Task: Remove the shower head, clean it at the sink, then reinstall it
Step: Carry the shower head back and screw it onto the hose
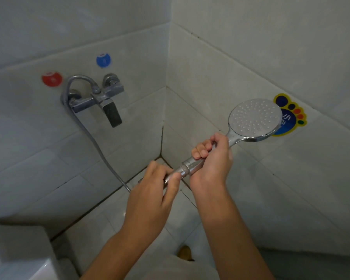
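The right hand [212, 156] held the shower head [255, 120] by its handle, steadying it, while the left hand [160, 182] pinched the hose nut [175, 174], probably to turn the threaded joint.

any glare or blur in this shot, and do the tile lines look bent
Head view: dim, flat light; soft highlights on the shower head rim and handle; tile seams bow from the wide-angle lens; the faucet looks soft; both hands, left hand and right hand, reasonably sharp.
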Demonstrator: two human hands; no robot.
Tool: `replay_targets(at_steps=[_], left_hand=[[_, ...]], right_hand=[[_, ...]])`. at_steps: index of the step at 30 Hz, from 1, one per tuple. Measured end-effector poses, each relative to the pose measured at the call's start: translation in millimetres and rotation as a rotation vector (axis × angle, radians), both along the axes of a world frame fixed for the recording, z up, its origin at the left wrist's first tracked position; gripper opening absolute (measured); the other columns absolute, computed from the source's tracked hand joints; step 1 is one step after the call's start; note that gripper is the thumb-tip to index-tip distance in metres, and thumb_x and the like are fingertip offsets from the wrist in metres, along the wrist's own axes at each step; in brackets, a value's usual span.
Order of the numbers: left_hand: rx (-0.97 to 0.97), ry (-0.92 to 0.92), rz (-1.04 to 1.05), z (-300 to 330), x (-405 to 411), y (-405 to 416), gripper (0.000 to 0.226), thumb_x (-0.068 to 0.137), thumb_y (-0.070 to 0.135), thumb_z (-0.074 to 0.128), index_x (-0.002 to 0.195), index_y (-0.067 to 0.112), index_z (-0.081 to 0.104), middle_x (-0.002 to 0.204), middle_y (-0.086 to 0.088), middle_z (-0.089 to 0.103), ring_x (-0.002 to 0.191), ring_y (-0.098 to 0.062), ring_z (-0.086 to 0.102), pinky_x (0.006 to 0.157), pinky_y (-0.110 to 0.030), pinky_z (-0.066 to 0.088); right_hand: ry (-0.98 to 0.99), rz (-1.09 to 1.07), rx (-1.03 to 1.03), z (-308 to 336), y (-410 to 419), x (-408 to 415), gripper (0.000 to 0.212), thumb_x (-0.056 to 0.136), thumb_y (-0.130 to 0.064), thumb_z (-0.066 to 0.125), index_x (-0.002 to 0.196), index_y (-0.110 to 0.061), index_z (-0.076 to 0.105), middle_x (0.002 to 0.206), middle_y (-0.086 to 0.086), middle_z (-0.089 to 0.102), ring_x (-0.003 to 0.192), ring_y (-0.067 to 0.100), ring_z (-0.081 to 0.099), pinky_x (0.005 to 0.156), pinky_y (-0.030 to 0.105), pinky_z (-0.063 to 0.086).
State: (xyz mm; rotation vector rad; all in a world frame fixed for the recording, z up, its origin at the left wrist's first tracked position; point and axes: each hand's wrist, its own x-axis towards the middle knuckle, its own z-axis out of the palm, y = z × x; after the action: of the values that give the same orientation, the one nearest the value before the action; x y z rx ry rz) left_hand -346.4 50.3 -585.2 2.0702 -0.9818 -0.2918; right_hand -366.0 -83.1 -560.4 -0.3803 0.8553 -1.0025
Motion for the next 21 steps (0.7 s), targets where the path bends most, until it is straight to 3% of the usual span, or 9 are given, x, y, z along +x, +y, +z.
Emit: replay_targets(at_steps=[5, 9, 13, 17, 21], left_hand=[[-0.010, 0.007, -0.005, -0.4, 0.2, 1.2, 0.028, 0.091, 0.051, 0.043, 0.102, 0.028, 0.055, 0.093, 0.015, 0.041, 0.076, -0.009, 0.051, 0.054, -0.016, 0.040], [0.000, 0.020, -0.013, -2.2, 0.2, 0.6, 0.027, 0.091, 0.055, 0.043, 0.105, 0.034, 0.053, 0.096, 0.017, 0.043, 0.081, -0.006, 0.052, 0.058, -0.017, 0.044], [-0.029, 0.107, -0.016, -0.3, -1.7, 0.8, 0.046, 0.095, 0.060, 0.021, 0.088, 0.038, 0.061, 0.076, 0.016, 0.054, 0.077, -0.003, 0.056, 0.058, -0.016, 0.038], [-0.008, 0.089, 0.002, -2.6, 1.3, -0.1, 0.051, 0.092, 0.061, 0.026, 0.089, 0.031, 0.068, 0.070, 0.011, 0.056, 0.066, -0.008, 0.054, 0.055, -0.024, 0.039], [-0.034, 0.047, 0.019, -8.0, 2.2, -0.3, 0.047, 0.091, 0.061, 0.032, 0.088, 0.028, 0.065, 0.074, 0.009, 0.054, 0.068, -0.013, 0.053, 0.055, -0.032, 0.045]], right_hand=[[-0.018, -0.002, 0.016, -0.8, -1.3, -1.8, 0.018, 0.090, -0.009, 0.049, 0.076, -0.015, 0.041, 0.054, -0.003, 0.033, 0.038, 0.009, 0.030, 0.034, 0.020, 0.029], [-0.020, -0.001, 0.016, -0.8, -1.7, -2.1, 0.018, 0.090, -0.009, 0.049, 0.075, -0.015, 0.041, 0.054, -0.003, 0.033, 0.038, 0.009, 0.030, 0.034, 0.020, 0.029], [0.002, 0.002, 0.008, -1.0, 0.3, -2.8, 0.018, 0.090, -0.009, 0.050, 0.074, -0.015, 0.042, 0.054, -0.003, 0.034, 0.038, 0.009, 0.030, 0.035, 0.021, 0.029], [0.003, 0.010, 0.009, -1.4, 2.2, -2.5, 0.018, 0.090, -0.009, 0.050, 0.075, -0.014, 0.041, 0.053, -0.003, 0.035, 0.038, 0.009, 0.030, 0.035, 0.021, 0.029], [0.009, -0.003, 0.007, -2.2, 1.8, -1.3, 0.018, 0.090, -0.009, 0.049, 0.074, -0.014, 0.041, 0.053, -0.003, 0.033, 0.037, 0.009, 0.029, 0.036, 0.020, 0.028]])
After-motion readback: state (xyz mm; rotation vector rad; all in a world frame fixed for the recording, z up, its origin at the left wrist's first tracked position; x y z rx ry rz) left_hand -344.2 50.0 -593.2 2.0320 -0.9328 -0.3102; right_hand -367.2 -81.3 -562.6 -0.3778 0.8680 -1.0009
